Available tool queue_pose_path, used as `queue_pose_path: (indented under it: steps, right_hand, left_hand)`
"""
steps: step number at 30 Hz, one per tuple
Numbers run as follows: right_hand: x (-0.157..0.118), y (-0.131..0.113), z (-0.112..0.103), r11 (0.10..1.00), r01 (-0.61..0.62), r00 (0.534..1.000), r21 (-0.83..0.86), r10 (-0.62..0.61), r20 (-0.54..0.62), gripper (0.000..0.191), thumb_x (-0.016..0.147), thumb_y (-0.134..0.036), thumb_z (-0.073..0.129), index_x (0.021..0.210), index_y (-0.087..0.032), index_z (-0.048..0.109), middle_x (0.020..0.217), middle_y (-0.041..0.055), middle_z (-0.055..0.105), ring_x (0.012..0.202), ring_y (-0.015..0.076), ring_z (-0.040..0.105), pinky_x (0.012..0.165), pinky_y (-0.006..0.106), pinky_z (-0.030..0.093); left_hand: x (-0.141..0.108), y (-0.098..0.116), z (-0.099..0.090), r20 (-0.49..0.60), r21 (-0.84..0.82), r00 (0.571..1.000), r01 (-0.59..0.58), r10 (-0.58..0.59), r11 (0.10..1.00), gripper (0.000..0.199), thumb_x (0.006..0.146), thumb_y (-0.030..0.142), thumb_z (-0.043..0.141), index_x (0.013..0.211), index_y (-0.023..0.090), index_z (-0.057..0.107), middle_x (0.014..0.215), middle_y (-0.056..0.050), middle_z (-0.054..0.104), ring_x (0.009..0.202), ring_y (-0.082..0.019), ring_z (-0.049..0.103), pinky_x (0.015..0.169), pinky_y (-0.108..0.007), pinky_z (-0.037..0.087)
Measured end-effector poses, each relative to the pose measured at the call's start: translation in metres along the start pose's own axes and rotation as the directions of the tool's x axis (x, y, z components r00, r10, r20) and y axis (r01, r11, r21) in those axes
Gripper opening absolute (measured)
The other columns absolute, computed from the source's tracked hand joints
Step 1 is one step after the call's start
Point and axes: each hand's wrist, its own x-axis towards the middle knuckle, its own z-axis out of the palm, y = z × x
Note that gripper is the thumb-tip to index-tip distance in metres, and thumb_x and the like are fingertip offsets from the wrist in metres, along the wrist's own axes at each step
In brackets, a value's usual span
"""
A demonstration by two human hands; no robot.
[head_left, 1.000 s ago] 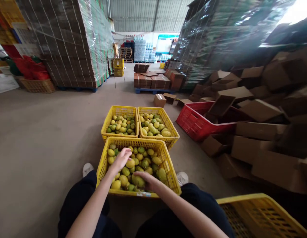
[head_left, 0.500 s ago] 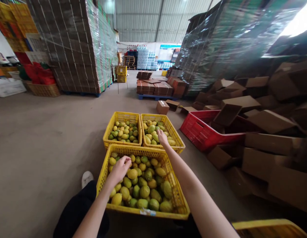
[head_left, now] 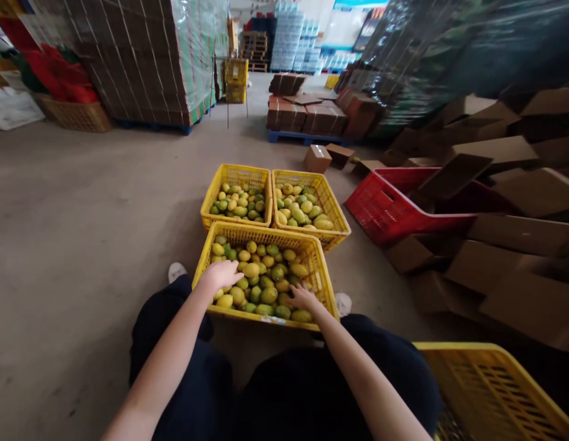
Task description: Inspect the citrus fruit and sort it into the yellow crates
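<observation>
Yellow and green lemons (head_left: 266,280) fill the near yellow crate (head_left: 270,321). Over its left side is my left hand (head_left: 220,274), fingers stretched to the right just above the fruit, with nothing seen in them. At the crate's right side my right hand (head_left: 305,297) reaches down with its fingers apart, touching or almost touching the lemons; its fingertips are partly lost among them. Behind stand two more yellow crates of lemons, the back left crate (head_left: 236,224) and the back right crate (head_left: 327,236), side by side against the near one.
A red crate (head_left: 380,211) with cardboard in it stands to the right, beside a heap of open cardboard boxes (head_left: 509,263). Another yellow crate (head_left: 495,367) is at the lower right. Wrapped pallet stacks (head_left: 137,67) and flattened cartons (head_left: 307,116) lie farther back.
My right hand has come back from the back right crate to the near crate, and its fingers have spread. My left hand stays over the near crate's left side. The view has tipped down.
</observation>
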Motion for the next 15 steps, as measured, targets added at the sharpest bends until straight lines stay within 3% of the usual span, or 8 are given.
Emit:
queue_pose_path:
  steps: [2, 4, 7, 11, 15]
  right_hand:
    - [-0.004, -0.007, 0.012, 1.000, 0.007, 0.999, 0.004, -0.007, 0.036, 0.050, 0.083, -0.038, 0.063, 0.129, -0.019, 0.062, 0.141, 0.0180, 0.056, 0.142, 0.0375, 0.036, 0.115, 0.060, 0.018]
    - [-0.003, -0.016, 0.020, 1.000, 0.004, 0.999, 0.025, -0.006, 0.051, 0.043, 0.087, -0.041, 0.058, 0.124, -0.019, 0.064, 0.133, 0.0162, 0.063, 0.137, 0.0342, 0.045, 0.117, 0.057, 0.011]
    - [0.008, -0.035, 0.027, 0.997, -0.022, 0.999, 0.073, 0.019, 0.043, 0.046, 0.091, -0.043, 0.052, 0.127, -0.015, 0.060, 0.124, 0.0172, 0.068, 0.128, 0.0310, 0.054, 0.119, 0.051, 0.009]
    - [0.027, -0.060, 0.035, 0.985, -0.071, 0.997, 0.160, 0.069, 0.018, 0.051, 0.086, -0.031, 0.059, 0.132, -0.012, 0.053, 0.127, 0.0204, 0.065, 0.129, 0.0303, 0.054, 0.115, 0.045, 0.021]
    - [0.034, -0.070, 0.038, 0.950, -0.112, 0.993, 0.290, 0.118, 0.000, 0.060, 0.068, -0.023, 0.075, 0.124, -0.014, 0.055, 0.119, 0.0192, 0.067, 0.117, 0.0338, 0.061, 0.098, 0.042, 0.042]
  left_hand:
    - [0.000, -0.005, 0.003, 0.023, -0.006, 1.000, 0.014, -0.014, 1.000, 0.045, 0.093, 0.043, 0.047, 0.126, 0.015, 0.061, 0.129, -0.016, 0.065, 0.119, -0.030, 0.062, 0.097, -0.035, 0.046]
    - [-0.003, -0.010, 0.003, 0.024, -0.013, 1.000, 0.020, -0.020, 1.000, 0.045, 0.093, 0.044, 0.047, 0.128, 0.017, 0.059, 0.132, -0.015, 0.064, 0.121, -0.028, 0.061, 0.098, -0.033, 0.046]
    - [-0.009, -0.020, 0.002, 0.030, -0.013, 0.999, 0.045, -0.044, 0.999, 0.049, 0.094, 0.043, 0.045, 0.132, 0.015, 0.056, 0.134, -0.018, 0.062, 0.122, -0.030, 0.060, 0.099, -0.035, 0.045]
    - [-0.019, -0.037, 0.000, 0.033, 0.022, 0.995, 0.089, -0.090, 0.996, 0.051, 0.095, 0.042, 0.040, 0.135, 0.013, 0.054, 0.137, -0.020, 0.059, 0.123, -0.032, 0.059, 0.099, -0.038, 0.045]
    - [-0.026, -0.053, 0.000, 0.029, 0.016, 0.991, 0.129, -0.130, 0.991, 0.047, 0.095, 0.042, 0.038, 0.129, 0.016, 0.057, 0.134, -0.017, 0.062, 0.121, -0.031, 0.060, 0.098, -0.038, 0.046]
